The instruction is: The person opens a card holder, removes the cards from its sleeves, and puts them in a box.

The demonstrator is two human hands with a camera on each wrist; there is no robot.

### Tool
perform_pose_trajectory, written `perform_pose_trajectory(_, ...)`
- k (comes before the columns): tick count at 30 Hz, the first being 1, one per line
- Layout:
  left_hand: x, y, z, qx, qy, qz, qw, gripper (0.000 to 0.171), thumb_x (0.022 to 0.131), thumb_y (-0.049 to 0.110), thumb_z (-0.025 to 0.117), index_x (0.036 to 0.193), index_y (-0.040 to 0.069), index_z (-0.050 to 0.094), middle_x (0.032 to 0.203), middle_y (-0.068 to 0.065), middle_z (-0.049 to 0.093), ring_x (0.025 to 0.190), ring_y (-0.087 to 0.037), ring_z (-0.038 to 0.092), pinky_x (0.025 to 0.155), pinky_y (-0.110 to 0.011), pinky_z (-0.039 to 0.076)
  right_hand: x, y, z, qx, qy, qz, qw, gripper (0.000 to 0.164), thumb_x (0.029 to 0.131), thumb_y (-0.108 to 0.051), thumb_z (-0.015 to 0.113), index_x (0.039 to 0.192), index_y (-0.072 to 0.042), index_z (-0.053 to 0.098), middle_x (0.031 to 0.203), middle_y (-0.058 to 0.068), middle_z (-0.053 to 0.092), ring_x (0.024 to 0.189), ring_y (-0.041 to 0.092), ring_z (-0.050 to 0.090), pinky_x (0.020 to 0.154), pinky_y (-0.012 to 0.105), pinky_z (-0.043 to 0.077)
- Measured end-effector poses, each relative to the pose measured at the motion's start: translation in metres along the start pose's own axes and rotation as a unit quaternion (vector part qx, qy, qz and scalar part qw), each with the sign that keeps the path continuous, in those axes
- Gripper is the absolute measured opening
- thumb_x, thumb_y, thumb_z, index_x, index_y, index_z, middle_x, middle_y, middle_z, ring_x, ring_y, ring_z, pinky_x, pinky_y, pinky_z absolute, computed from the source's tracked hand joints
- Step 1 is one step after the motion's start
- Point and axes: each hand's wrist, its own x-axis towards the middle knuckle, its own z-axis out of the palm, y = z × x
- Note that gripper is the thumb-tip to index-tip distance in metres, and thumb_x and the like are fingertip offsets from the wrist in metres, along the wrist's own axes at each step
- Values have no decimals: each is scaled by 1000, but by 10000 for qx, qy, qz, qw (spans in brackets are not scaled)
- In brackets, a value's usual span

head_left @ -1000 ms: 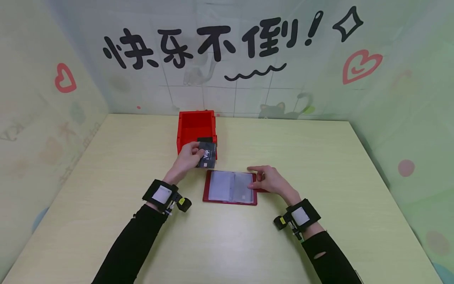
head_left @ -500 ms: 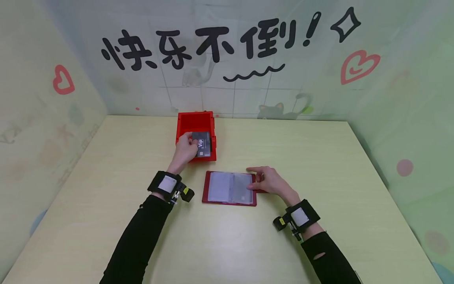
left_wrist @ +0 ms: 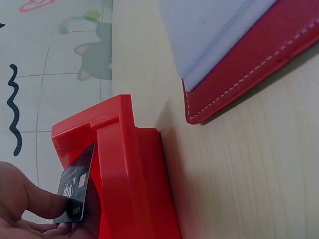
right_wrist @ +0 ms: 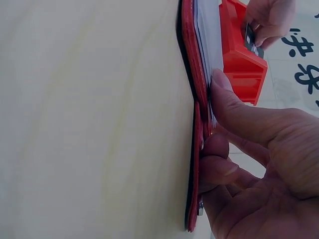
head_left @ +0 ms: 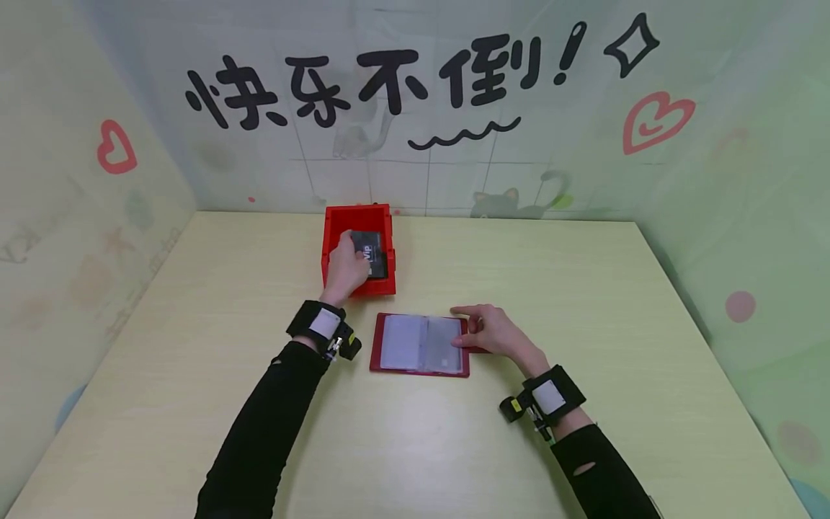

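In the head view my left hand (head_left: pixel 346 265) reaches into a red plastic box (head_left: pixel 356 287), pinching a dark card (head_left: pixel 367 254) printed "Vip". The left wrist view has the thumb on the face of the card (left_wrist: pixel 74 189), just inside the wall of the box (left_wrist: pixel 122 169). A red card holder (head_left: pixel 376 353) lies spread open on the table, its clear sleeves (head_left: pixel 403 342) showing. My right hand (head_left: pixel 494 330) holds its right edge. The thumb (right_wrist: pixel 224 94) presses the sleeves in the right wrist view, and curled fingers sit against the red flap (right_wrist: pixel 195 164).
The pale wooden table (head_left: pixel 415 447) carries the box behind the card holder. A printed backdrop (head_left: pixel 415 173) with large black characters closes off the back, and screens stand at both sides.
My left hand has carried the card from in front of the box back and down into it. The right hand and the card holder have stayed in place.
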Motion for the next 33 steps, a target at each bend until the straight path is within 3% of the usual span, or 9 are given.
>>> perform_pose_trajectory(10, 6, -3, 8, 279, -119, -61, 9995, 66, 98, 1, 51, 156, 1, 20, 128, -29, 60, 107, -39, 61, 99, -48, 54, -1, -1, 1, -23, 1, 42, 10000, 62, 86, -19, 81, 141, -6, 57, 76, 5, 52, 71, 16, 48, 58, 22, 32)
perform_pose_trajectory(20, 14, -10, 9, 678, -272, -121, 9973, 56, 96, 1, 58, 146, -2, 34, 141, -28, 52, 123, -42, 54, 108, -52, 49, -4, -3, 0, 53, -9, -62, 10000, 61, 85, -17, 81, 140, -3, 58, 75, 5, 52, 70, 16, 47, 57, 22, 33)
perform_pose_trajectory(23, 15, -12, 11, 1152, -244, -50, 9930, 47, 96, 3, 60, 138, -5, 42, 135, -28, 54, 120, -41, 53, 107, -52, 48, -4, -2, 0, 56, -10, -91, 9999, 60, 85, -17, 81, 140, -3, 58, 75, 5, 52, 70, 15, 47, 57, 22, 32)
perform_pose_trajectory(27, 14, -11, 13, 1831, -192, 132, 9828, 32, 95, 4, 61, 123, -6, 52, 120, -27, 61, 107, -39, 58, 98, -49, 54, -4, -2, 0, 52, -3, -100, 9999, 60, 85, -17, 81, 139, -3, 59, 75, 5, 52, 70, 15, 47, 58, 22, 33)
perform_pose_trajectory(33, 8, -5, 16, 2216, -35, 255, 9748, 24, 95, 5, 63, 116, -5, 58, 109, -26, 67, 90, -38, 65, 86, -48, 60, -3, -2, 0, 16, 22, -74, 10000, 60, 85, -17, 81, 140, -4, 59, 76, 5, 52, 70, 16, 47, 58, 22, 32)
